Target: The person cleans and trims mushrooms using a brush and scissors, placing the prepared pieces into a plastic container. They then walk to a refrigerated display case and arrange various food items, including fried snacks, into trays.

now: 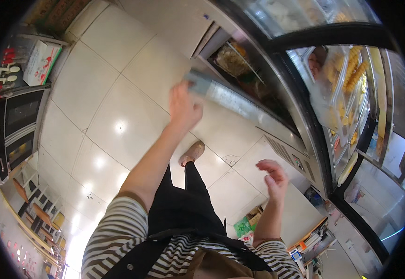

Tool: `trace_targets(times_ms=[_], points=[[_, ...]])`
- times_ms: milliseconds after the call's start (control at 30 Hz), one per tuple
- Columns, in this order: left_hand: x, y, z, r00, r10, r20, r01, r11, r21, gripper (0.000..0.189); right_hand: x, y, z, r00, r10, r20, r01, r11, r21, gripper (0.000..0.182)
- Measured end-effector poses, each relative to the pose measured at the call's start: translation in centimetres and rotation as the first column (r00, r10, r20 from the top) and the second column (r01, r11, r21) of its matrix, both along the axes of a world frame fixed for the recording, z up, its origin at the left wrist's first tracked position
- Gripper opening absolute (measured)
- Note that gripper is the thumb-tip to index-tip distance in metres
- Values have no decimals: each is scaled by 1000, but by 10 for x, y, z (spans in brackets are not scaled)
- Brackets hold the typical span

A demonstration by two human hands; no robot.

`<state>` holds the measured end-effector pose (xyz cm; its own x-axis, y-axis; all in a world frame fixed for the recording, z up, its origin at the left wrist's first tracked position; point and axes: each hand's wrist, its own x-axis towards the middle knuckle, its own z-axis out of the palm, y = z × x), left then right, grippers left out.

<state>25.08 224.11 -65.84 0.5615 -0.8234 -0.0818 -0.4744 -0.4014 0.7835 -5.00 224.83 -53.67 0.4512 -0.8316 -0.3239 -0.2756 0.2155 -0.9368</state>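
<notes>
An open door (234, 99) of the refrigerated counter juts out over the floor, its outer end blurred. My left hand (185, 108) is at that end, fingers stretched along the corner; whether they grip it cannot be told. Behind the door, the dark compartment (258, 87) shows a wire shelf and a clear bag (228, 61) with brownish contents. My right hand (274, 178) hangs in the air below the counter's vent grille (279, 150), fingers loosely curled and apart, holding nothing.
Above the compartment, a glass display case (314, 101) holds trays with spiral-cut food on sticks (356, 73). At far left stand a black oven-like cabinet (21, 111), ladles and a white box (42, 62). Stools (42, 212) are at lower left, a cardboard box (255, 216) at lower right.
</notes>
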Motion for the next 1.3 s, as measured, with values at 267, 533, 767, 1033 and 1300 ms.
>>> trace_targets(times_ms=[267,533,767,1033,1300], points=[[-28,249,18,819,-411,-401,429,902,-49,44,56,-53,-47,877,219,-427,-301,944,-133,20],[-44,330,-16,407,-480,-777,636,760,-137,35,22,-67,-156,646,218,-731,-211,972,104,31],[-43,327,-59,641,-178,-747,508,828,239,27,-41,-235,-247,263,-491,-830,545,786,-292,84],[-57,327,-79,613,-53,-788,464,832,304,26,-69,-281,-286,411,-417,-810,396,882,-254,35],[-40,266,-63,738,-29,-674,219,955,198,24,12,-154,-207,824,-564,-58,538,745,395,7]])
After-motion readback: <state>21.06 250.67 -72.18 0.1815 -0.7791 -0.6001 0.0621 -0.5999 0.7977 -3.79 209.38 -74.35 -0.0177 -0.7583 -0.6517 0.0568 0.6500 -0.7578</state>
